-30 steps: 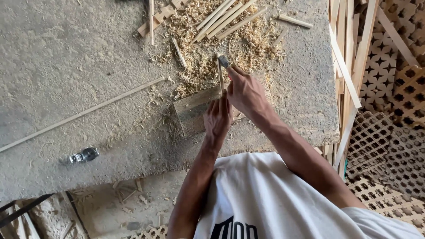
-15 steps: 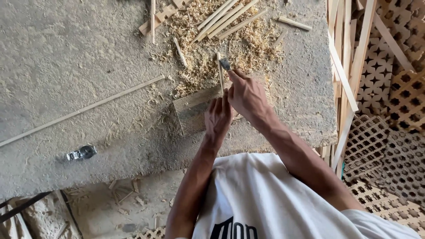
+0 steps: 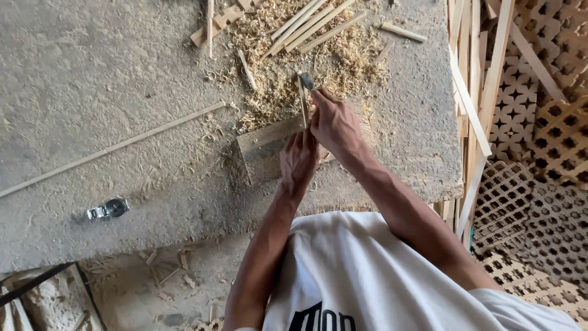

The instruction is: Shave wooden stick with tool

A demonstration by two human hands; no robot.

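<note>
the person in the white shirt (image 3: 367, 276) is standing at the near edge of the grey stone worktop (image 3: 92, 92) with both arms stretched out over it. the left hand (image 3: 298, 160) is curling closed around the lower end of a thin wooden stick (image 3: 303, 107), pinning it down on a flat wooden block (image 3: 266, 147) that is lying directly under that hand. the right hand (image 3: 334, 125) is sitting just beyond and touching the left one, gripping a small blade (image 3: 306, 81) whose metal tip is resting against the upper part of the stick. the stick is running straight away from the hands, its near end hidden between the fingers.

just past the right hand a heap of pale wood shavings (image 3: 288, 67) is spreading over the worktop, and further out beyond it a bundle of finished sticks (image 3: 312, 21) is lying slantwise. well off to the left of the left hand a long thin strip (image 3: 116, 147) is stretching across the stone, and nearer the edge, below it, a small metal clamp-like piece (image 3: 108, 209) is lying alone. to the right of the right hand, off the worktop's side, long slats (image 3: 478, 92) are leaning against stacked lattice panels (image 3: 539, 153).
</note>
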